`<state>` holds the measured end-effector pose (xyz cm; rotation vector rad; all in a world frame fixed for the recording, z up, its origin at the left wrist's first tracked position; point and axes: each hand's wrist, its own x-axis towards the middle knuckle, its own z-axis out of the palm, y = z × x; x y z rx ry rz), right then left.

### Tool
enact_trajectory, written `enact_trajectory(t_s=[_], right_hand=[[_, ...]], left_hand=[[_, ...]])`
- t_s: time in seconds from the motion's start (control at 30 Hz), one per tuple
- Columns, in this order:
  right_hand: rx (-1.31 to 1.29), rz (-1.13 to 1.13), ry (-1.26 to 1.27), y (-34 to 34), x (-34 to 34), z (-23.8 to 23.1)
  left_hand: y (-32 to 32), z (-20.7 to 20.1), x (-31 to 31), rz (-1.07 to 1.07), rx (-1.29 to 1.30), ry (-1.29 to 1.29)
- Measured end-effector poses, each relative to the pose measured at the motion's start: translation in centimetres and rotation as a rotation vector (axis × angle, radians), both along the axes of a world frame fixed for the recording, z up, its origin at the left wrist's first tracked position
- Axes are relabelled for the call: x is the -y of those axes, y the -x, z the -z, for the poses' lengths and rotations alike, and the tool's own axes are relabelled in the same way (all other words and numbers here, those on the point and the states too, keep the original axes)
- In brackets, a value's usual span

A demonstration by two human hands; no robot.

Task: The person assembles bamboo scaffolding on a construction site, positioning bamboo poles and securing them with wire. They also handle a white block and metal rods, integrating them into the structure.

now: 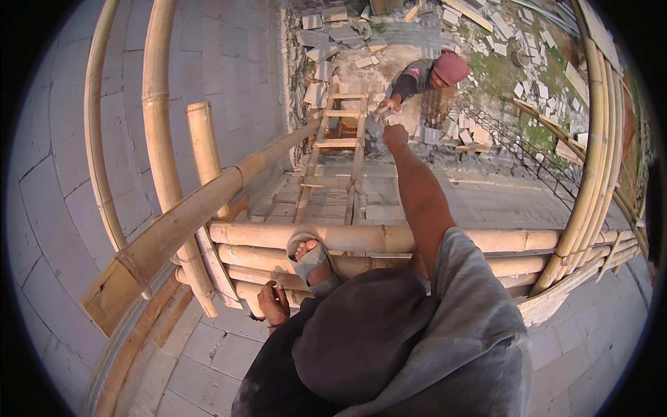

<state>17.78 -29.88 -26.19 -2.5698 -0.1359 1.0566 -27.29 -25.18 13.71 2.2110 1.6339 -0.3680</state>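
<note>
My right arm stretches far down past the bamboo rail. My right hand [395, 136] is closed on a small grey flat object [374, 128], whose kind I cannot make out. A person [424, 75] below, in a dark red head covering, reaches up with one hand [389, 105] to the same spot. Low at my left side, my left hand [274, 303] has its fingers bent against a lower bamboo pole [243, 276], partly hidden. My sandalled foot [313, 258] rests on the bamboo next to it.
A wooden ladder [356, 170] leans below the thick bamboo rail [375, 238]. Upright bamboo poles [158, 104] and a slanting one [201, 198] stand along the grey block wall [69, 139] at left. Broken blocks [497, 42] litter the ground below; a rebar frame [521, 147] lies at right.
</note>
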Motion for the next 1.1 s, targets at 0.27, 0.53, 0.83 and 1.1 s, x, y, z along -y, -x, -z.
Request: enact_trajectory(t_s=[0.27, 0.53, 0.83, 1.1], right_hand=[[0.025, 0.001, -0.004, 1.5, -2.5, 6.1], [-0.243, -0.417, -0.1, 2.8, -0.2, -1.2], [-0.222, -0.78, 0.006, 4.1, 4.9, -12.3], [-0.128, -0.823, -0.281, 0.1, 4.8, -17.7]], left_hand=[[4.9, 1.5, 2.4, -0.334, 0.101, 0.079], [-2.1, 1.4, -2.1, -0.09, 0.179, 0.079], [-6.5, 0.8, -8.6, 0.195, 0.336, -0.119], [-17.0, -14.8, -17.4, 0.733, 0.501, -0.897]])
